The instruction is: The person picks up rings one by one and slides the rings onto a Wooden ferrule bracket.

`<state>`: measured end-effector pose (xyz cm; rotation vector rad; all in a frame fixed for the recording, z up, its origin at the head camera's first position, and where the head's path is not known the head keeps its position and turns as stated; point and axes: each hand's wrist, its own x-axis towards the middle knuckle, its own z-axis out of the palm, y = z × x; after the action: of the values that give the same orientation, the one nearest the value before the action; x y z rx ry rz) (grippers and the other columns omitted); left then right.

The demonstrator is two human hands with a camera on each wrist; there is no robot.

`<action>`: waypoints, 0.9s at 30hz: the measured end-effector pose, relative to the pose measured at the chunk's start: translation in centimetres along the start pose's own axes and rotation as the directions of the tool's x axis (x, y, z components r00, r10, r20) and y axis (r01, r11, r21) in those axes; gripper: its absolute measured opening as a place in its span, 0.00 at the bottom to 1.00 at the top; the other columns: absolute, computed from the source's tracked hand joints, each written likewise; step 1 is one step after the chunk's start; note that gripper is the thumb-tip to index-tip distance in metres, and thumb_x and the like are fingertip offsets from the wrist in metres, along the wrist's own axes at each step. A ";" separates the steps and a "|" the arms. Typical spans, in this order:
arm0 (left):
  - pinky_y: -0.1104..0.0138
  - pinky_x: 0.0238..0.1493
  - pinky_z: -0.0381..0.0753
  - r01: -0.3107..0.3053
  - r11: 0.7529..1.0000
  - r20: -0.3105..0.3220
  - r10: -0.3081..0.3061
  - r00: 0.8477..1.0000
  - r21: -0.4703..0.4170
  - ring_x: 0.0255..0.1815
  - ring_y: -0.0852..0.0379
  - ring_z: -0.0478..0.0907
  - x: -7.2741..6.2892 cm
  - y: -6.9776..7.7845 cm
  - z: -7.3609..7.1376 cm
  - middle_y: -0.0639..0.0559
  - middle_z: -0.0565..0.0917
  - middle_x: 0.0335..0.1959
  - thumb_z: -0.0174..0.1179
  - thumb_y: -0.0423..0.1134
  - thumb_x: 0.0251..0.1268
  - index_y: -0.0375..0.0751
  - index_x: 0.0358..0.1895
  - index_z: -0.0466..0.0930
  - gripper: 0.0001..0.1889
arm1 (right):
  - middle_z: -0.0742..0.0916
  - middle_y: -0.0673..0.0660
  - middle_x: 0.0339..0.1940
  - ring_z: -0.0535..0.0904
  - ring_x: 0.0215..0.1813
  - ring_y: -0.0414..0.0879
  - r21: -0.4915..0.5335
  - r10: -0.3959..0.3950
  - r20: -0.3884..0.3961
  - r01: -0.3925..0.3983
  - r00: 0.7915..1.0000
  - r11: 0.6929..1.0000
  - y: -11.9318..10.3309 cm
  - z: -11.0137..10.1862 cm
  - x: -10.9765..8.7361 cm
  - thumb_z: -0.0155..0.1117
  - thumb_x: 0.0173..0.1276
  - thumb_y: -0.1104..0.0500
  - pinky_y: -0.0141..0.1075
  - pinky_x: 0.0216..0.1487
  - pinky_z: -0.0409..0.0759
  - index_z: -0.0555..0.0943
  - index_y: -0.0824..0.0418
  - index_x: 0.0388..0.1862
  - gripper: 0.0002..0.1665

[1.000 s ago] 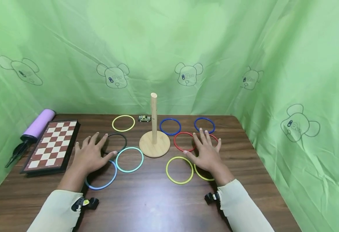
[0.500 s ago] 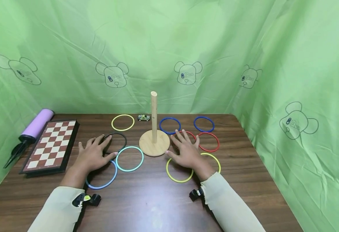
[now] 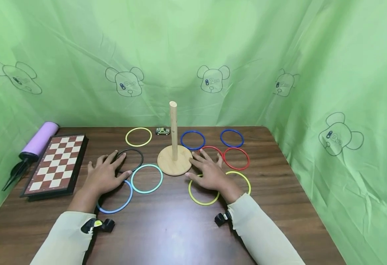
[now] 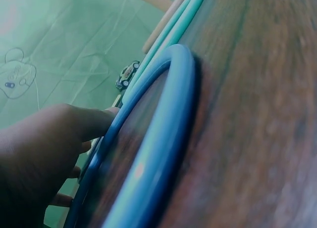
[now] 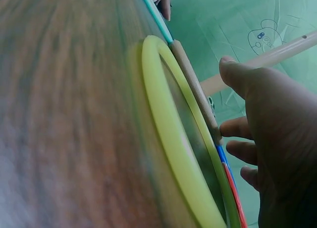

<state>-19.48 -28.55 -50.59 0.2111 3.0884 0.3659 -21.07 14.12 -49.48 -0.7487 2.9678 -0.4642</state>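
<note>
My left hand lies with spread fingers over the near left part of the table. Its fingers overlap the left edge of a black ring, and the thumb reaches the top of a light blue ring. Beside these lies a turquoise ring. My right hand spreads its fingers at the right edge of the round wooden base, whose upright peg carries no ring. Under that hand are parts of a lime-yellow ring and a red ring. Neither hand holds anything.
Another red ring, another lime-yellow ring and two dark blue rings lie on the right. A pale yellow ring and a toy car sit at the back. Left stand a chessboard and a purple pump.
My right hand has moved left, from above the right red and lime rings to the edge of the wooden base. The left hand has barely shifted. The rings stay in place.
</note>
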 end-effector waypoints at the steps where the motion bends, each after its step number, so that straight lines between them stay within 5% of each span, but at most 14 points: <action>1: 0.11 0.72 0.43 -0.001 1.000 -0.002 0.001 1.000 -0.002 0.83 0.19 0.54 0.1 0.0 0.0 0.34 0.55 0.90 0.51 0.75 0.77 0.51 0.89 0.60 0.47 | 0.69 0.47 0.89 0.52 0.94 0.57 0.000 0.003 -0.007 -0.003 1.000 1.000 0.0 0.0 0.1 0.53 0.79 0.22 0.85 0.79 0.41 0.73 0.44 0.85 0.45; 8: 0.11 0.71 0.41 -0.003 1.000 0.001 0.003 1.000 -0.008 0.81 0.19 0.55 0.0 -0.3 0.1 0.33 0.59 0.88 0.53 0.76 0.76 0.50 0.88 0.60 0.49 | 0.71 0.48 0.88 0.52 0.94 0.58 0.020 -0.001 0.022 0.000 1.000 1.000 0.1 0.2 0.0 0.53 0.79 0.22 0.85 0.79 0.38 0.71 0.45 0.86 0.46; 27: 0.17 0.77 0.46 -0.061 0.996 -0.236 0.045 0.971 -0.058 0.75 0.22 0.67 -0.3 -0.4 -0.8 0.25 0.73 0.75 0.68 0.68 0.69 0.28 0.75 0.77 0.48 | 0.73 0.47 0.87 0.53 0.94 0.57 0.040 0.005 0.007 -0.005 1.000 0.999 0.1 -0.3 0.2 0.54 0.78 0.22 0.84 0.80 0.38 0.72 0.45 0.85 0.46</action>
<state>-19.23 -29.12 -49.88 0.2680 3.3004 0.5292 -21.34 14.22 -49.25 -0.7369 2.9437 -0.5176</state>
